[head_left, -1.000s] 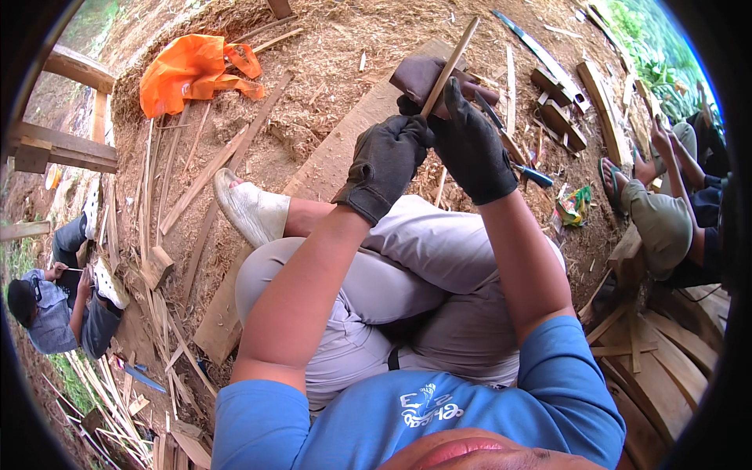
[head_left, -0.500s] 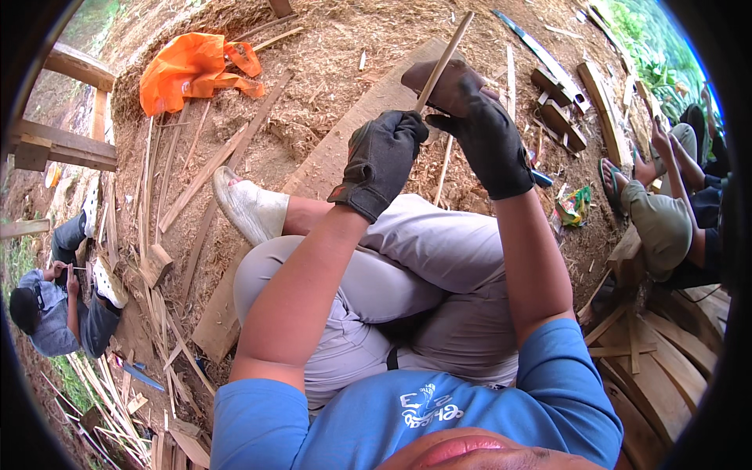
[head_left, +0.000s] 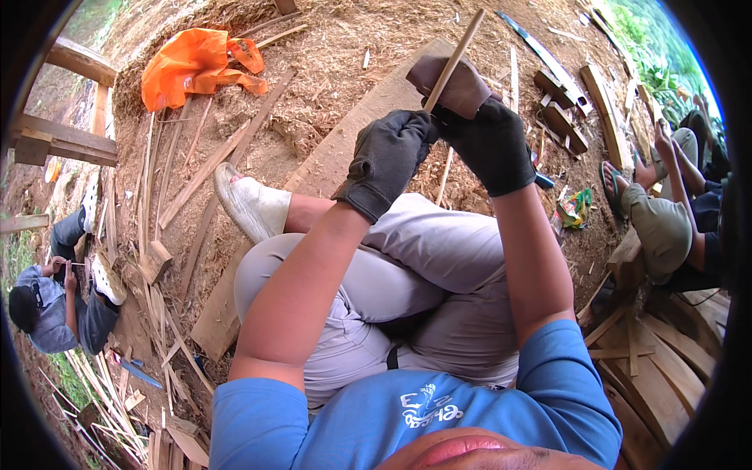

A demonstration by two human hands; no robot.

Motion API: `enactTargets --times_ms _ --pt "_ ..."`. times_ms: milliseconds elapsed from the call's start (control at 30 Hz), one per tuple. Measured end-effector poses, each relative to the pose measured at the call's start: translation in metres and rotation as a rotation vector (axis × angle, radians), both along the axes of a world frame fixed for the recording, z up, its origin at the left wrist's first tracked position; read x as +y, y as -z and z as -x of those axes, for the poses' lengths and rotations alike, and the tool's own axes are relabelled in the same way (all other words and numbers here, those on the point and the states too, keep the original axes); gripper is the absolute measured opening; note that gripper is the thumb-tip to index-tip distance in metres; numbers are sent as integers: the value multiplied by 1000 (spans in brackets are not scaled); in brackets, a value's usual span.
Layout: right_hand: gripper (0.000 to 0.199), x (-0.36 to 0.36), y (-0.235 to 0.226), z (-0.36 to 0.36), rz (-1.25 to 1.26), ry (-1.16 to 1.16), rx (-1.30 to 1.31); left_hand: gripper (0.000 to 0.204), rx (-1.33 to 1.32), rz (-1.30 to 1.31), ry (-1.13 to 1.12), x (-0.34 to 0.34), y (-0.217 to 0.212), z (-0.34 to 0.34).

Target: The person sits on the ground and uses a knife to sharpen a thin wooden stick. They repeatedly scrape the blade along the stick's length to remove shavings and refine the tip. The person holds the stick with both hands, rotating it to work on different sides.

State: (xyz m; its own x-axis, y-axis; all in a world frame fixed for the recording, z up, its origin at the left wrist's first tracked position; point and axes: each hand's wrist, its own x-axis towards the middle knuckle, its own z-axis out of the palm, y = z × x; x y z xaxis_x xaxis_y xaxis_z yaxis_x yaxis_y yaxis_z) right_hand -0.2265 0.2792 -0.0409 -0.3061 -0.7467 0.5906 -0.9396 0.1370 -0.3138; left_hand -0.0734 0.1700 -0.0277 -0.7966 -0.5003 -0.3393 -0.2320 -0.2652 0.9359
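Above the bent knees, both gloved hands meet on a thin wooden stick (head_left: 454,59). Right hand (head_left: 489,141), in a black glove, is clenched around the lower part of the stick, fingers folded tight; a brown block-like piece (head_left: 458,86) sits just beyond the knuckles, touching the stick, but whether the hand also grips it cannot be told. Left hand (head_left: 388,157), also in a black glove, is curled shut right beside the right hand, its fingertips pressed to the base of the stick; what lies inside this fist is hidden. Stick slants up and to the right, its far end free over the ground.

Below the hands: grey trousers, legs crossed, a pale shoe (head_left: 251,205) pointing left. Under the legs a long flat plank (head_left: 329,157) runs from near left to far right. Ground is packed earth thick with wood shavings (head_left: 337,70).

Far left, an orange plastic bag (head_left: 192,66) lies crumpled on the shavings. Thin wood strips (head_left: 204,168) are scattered near it. Far right, short cut blocks (head_left: 560,117) sit in a loose group, well apart from the hands. A small green wrapper (head_left: 574,207) lies near the right elbow.

At the right edge another person (head_left: 666,211) sits in sandals. At the near left edge a second person (head_left: 55,305) crouches, head down.
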Motion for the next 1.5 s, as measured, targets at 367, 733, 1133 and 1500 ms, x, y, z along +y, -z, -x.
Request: enactTargets --times_ms 367,733,1133,1500 --pt "50 3 -9 -2 -249 157 126 25 38 -88 64 9 -4 -2" --pt "27 -8 -8 -19 338 -67 -1319 23 29 659 111 18 17 -2" --pt "32 -8 1 40 471 54 -1186 20 39 488 177 27 11 -3" --pt "41 -28 -3 24 428 -28 -1294 25 -1 -293 117 18 -8 -2"
